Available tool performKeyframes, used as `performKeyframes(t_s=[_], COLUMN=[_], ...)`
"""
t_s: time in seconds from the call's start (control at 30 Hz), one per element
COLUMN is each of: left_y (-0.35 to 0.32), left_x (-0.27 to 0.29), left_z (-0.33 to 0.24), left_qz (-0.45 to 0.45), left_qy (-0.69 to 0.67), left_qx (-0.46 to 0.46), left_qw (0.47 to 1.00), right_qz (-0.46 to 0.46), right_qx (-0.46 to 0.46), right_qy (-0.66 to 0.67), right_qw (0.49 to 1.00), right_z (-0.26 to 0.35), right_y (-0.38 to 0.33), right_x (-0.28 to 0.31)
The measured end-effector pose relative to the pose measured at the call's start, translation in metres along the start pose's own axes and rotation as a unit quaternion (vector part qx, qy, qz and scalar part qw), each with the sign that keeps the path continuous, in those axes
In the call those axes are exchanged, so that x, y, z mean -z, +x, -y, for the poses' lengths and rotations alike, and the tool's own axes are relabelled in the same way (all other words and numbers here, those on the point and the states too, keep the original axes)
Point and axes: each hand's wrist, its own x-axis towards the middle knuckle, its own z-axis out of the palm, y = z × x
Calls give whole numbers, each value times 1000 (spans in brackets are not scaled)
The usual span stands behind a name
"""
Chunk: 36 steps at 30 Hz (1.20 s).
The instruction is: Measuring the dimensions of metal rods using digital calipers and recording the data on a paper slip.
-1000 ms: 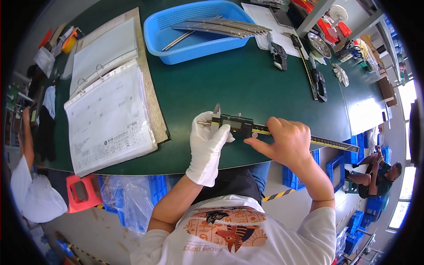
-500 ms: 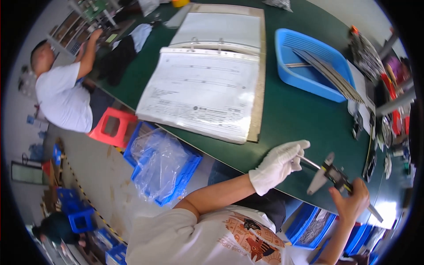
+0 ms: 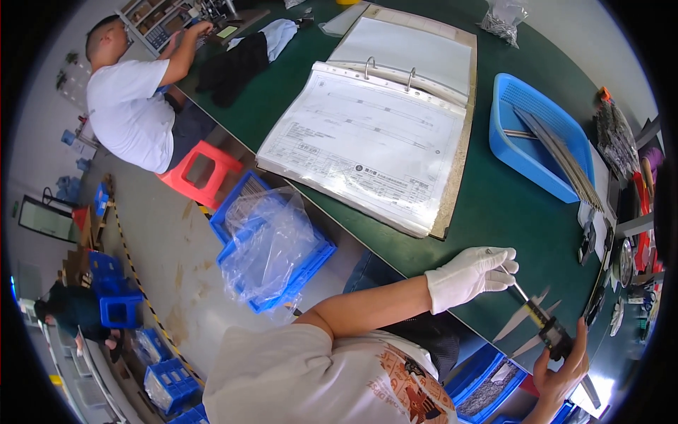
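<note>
In my left hand (image 3: 472,278), which wears a white glove, a thin metal rod (image 3: 520,290) is pinched and points toward the caliper. My bare right hand (image 3: 565,373) grips a digital caliper (image 3: 554,338) by its body and slide, with the thumb and fingers wrapped round it. The caliper's jaws are spread apart and face my left hand. The rod's far end comes close to the caliper's beam near the jaws; whether they touch I cannot tell. Both hands are over the near right edge of the green table (image 3: 473,212).
An open ring binder (image 3: 367,141) with drawings lies on the table. Right of it, a blue basket (image 3: 530,161) holds several thin rods (image 3: 554,148). Blue crates (image 3: 282,275) with clear plastic and a red stool (image 3: 201,173) stand left. A person (image 3: 134,106) sits at the far left.
The caliper's jaws have parted; before, they were together. My view has turned, so the binder and basket appear farther right. Both hands still hold the same things.
</note>
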Motion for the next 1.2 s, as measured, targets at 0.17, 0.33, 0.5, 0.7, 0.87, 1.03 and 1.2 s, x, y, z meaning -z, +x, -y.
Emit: performKeyframes(t_s=[0.17,0.33,0.5,0.7,0.87,1.03,1.2], left_y=[-1,-3,-8,-4,-3,-2,-5], left_x=[7,3,4,5,4,1,4], left_z=[-6,-10,-17,-12,-10,-9,-13], left_qz=[35,52,55,47,32,8,33], left_qy=[-39,67,46,14,-26,27,-3], left_qx=[-7,23,58,72,77,58,84], left_qw=[999,996,996,996,996,998,996], right_qz=[12,-9,-117,-137,-112,-169,-141], right_qx=[79,-76,78,-35,-64,90,-87], right_qy=[-33,-63,-64,-22,-99,-135,-114], right_qw=[996,995,988,990,987,972,980], right_z=[-9,-40,-17,-42,-41,-23,-52], right_y=[-5,-21,0,-29,-21,-4,-28], right_x=[21,-2,11,21,9,31,26])
